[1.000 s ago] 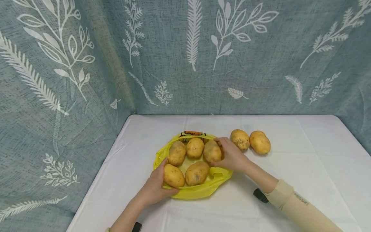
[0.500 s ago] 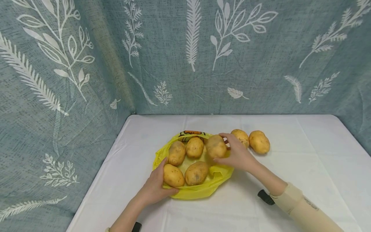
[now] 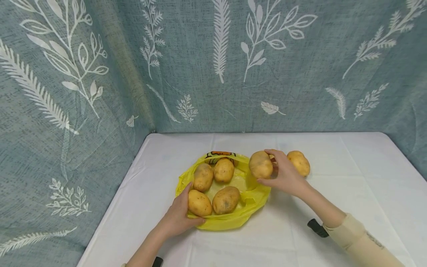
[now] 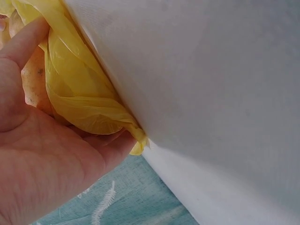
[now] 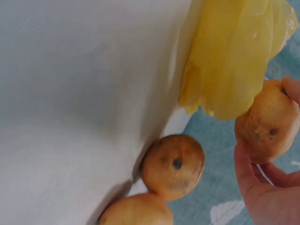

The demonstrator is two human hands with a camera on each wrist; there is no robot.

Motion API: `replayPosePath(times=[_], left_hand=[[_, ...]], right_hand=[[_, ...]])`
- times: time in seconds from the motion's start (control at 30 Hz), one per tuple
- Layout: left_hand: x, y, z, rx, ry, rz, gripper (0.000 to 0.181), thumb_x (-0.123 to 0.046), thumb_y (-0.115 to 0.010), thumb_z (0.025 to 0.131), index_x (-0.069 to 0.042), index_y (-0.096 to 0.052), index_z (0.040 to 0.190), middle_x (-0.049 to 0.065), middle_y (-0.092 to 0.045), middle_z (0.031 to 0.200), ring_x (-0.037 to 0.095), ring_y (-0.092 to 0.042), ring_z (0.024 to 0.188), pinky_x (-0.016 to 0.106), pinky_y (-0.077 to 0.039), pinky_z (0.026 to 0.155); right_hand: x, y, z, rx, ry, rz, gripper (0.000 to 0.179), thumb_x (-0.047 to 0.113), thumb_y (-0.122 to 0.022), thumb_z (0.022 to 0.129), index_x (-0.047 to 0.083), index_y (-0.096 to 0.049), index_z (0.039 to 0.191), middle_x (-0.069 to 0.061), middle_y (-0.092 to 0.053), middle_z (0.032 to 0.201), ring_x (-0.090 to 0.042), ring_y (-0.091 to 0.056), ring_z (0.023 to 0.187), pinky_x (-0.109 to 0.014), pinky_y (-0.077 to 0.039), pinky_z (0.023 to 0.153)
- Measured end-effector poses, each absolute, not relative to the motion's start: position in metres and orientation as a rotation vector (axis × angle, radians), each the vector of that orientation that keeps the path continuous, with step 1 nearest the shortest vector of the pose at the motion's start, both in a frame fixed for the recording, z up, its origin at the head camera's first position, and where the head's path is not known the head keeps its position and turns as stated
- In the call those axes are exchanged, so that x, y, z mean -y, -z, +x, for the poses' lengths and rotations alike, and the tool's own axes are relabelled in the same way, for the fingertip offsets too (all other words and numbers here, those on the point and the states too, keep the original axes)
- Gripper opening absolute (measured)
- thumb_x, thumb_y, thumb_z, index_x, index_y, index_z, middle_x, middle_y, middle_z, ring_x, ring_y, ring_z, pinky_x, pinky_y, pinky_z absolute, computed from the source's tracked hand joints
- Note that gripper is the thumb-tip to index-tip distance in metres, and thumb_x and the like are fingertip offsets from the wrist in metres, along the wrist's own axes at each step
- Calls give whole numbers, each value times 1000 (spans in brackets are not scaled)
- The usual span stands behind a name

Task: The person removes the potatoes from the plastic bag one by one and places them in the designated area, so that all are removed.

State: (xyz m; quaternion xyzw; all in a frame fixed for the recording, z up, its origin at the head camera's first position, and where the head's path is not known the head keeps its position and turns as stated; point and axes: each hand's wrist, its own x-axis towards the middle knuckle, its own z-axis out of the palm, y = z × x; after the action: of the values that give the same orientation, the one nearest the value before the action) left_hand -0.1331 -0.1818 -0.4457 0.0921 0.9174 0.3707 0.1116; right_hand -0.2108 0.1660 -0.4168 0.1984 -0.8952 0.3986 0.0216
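A yellow plastic bag (image 3: 230,222) lies on the table with its mouth spread wide, and several potatoes (image 3: 226,200) sit inside it. My left hand (image 3: 180,215) grips the bag's near left rim, the thumb along the inner side and the fingers outside, as the left wrist view also shows. In my right hand (image 3: 289,176) is a potato (image 3: 260,165), pinched between thumb and fingers just over the bag's right rim. The right wrist view shows this held potato (image 5: 268,123) raised beside the bag's yellow side (image 5: 229,56).
Two more potatoes stand on the white-covered table (image 3: 350,207) right of the bag. One loose potato (image 3: 298,163) shows past my right hand; the other potato (image 5: 172,165) is mostly hidden in the head view. A teal leaf-patterned curtain (image 3: 200,74) hangs behind.
My right hand has lifted the potato from the bag's right side and carried it right, to the rim. The left hand keeps its place on the bag.
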Motion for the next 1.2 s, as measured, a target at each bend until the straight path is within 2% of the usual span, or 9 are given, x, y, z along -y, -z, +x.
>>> replayPosePath(times=[0.33, 0.57, 0.8, 1.2], left_hand=[[181, 447, -134, -2688, -1079, 243, 115, -32, -84, 75, -4, -8, 156, 26, -20, 156, 46, -18, 142, 63, -20, 110], [180, 446, -133, -2699, -1073, 248, 114, -32, -85, 75, -4, -9, 156, 27, -21, 156, 47, -20, 141, 64, -20, 110], [181, 448, -134, -2702, -1061, 240, 115, -33, -85, 75, -4, -8, 156, 26, -21, 156, 47, -20, 141, 64, -20, 110], [181, 448, -134, -2695, -1068, 238, 115, -33, -85, 75, -4, -8, 156, 26, -21, 156, 47, -20, 141, 64, -20, 110]], right_hand=[[-198, 412, -209, 2742, -1269, 515, 89, 27, -85, 76, 2, -36, 145, -20, -41, 137, -36, -52, 113, -50, -50, 90], [-220, 412, -207, 2734, -1288, 435, 89, 26, -83, 78, 2, -33, 147, -22, -39, 139, -39, -49, 118, -54, -47, 94], [-240, 413, -204, 2708, -1262, 375, 89, 22, -83, 78, -1, -32, 147, -24, -39, 139, -41, -47, 120, -54, -47, 93], [-279, 412, -204, 2755, -1263, 239, 94, 23, -80, 82, -3, -21, 151, -31, -29, 143, -48, -37, 125, -62, -42, 95]])
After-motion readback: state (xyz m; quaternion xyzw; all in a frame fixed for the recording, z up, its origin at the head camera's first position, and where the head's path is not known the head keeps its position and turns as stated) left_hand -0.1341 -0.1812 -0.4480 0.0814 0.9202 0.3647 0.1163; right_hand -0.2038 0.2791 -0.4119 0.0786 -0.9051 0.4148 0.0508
